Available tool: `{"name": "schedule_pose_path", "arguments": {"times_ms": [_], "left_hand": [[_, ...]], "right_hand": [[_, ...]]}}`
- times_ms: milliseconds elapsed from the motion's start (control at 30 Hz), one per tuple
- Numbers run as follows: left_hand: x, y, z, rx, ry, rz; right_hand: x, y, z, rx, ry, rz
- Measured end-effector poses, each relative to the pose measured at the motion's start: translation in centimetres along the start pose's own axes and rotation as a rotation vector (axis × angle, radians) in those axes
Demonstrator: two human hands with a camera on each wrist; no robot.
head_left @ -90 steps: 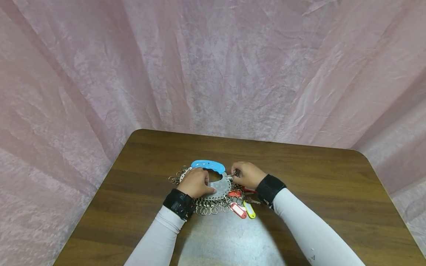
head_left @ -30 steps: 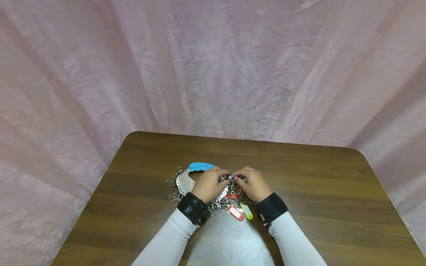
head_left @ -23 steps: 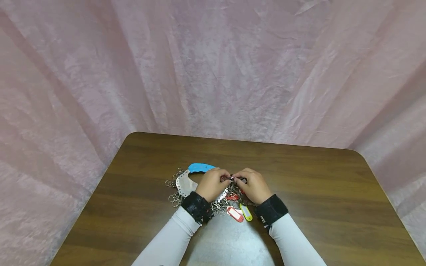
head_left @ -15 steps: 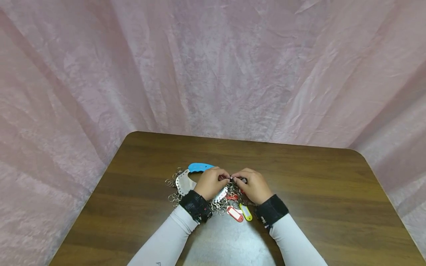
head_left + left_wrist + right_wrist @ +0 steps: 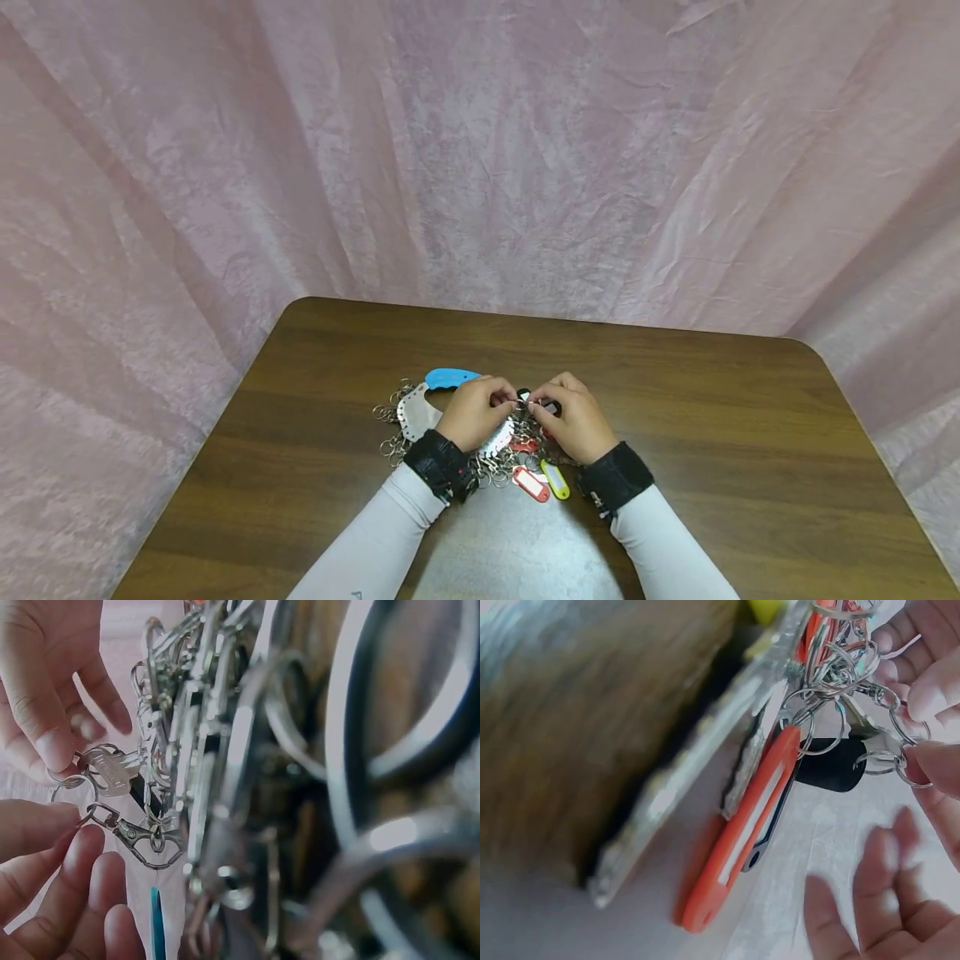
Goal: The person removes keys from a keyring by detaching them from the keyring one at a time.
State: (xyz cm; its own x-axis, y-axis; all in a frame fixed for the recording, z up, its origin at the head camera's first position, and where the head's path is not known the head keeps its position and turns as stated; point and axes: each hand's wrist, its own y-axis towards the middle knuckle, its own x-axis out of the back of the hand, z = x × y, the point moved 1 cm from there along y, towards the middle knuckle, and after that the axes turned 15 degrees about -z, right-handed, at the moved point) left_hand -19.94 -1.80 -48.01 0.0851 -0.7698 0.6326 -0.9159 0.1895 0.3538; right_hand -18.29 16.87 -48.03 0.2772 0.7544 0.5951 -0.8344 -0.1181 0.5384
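Between pinching fingers (image 5: pixel 43 712) gleam round metal rings (image 5: pixel 73 782).

A curtained-off spot, kind of room unclear: pink cloth (image 5: pixel 480 150) hangs from nine o'clock through twelve to three around a brown wood-grain counter (image 5: pixel 697 417).

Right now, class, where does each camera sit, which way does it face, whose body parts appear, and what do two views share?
Head: worn on the head, facing forward and down at the wooden table; left hand, right hand and white sleeves show.
Left wrist: faces the swivel snap hook and key; both hands' fingers show.
Right wrist: looks past an orange key tag; both hands' fingers show.
Shared by both wrist views: fingers at metal rings.
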Motion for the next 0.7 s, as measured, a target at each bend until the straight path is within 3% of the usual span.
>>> {"name": "schedule_pose_path", "arguments": {"times_ms": [167,700], "left_hand": [[0.05,0.03,-0.01,0.035,-0.018,0.008],[0.44,0.22,0.30,0.055,-0.094,0.016]], "right_hand": [[0.03,0.06,0.09,-0.027,0.005,0.000],[0.21,0.19,-0.10,-0.040,0.046,0.017]]}}
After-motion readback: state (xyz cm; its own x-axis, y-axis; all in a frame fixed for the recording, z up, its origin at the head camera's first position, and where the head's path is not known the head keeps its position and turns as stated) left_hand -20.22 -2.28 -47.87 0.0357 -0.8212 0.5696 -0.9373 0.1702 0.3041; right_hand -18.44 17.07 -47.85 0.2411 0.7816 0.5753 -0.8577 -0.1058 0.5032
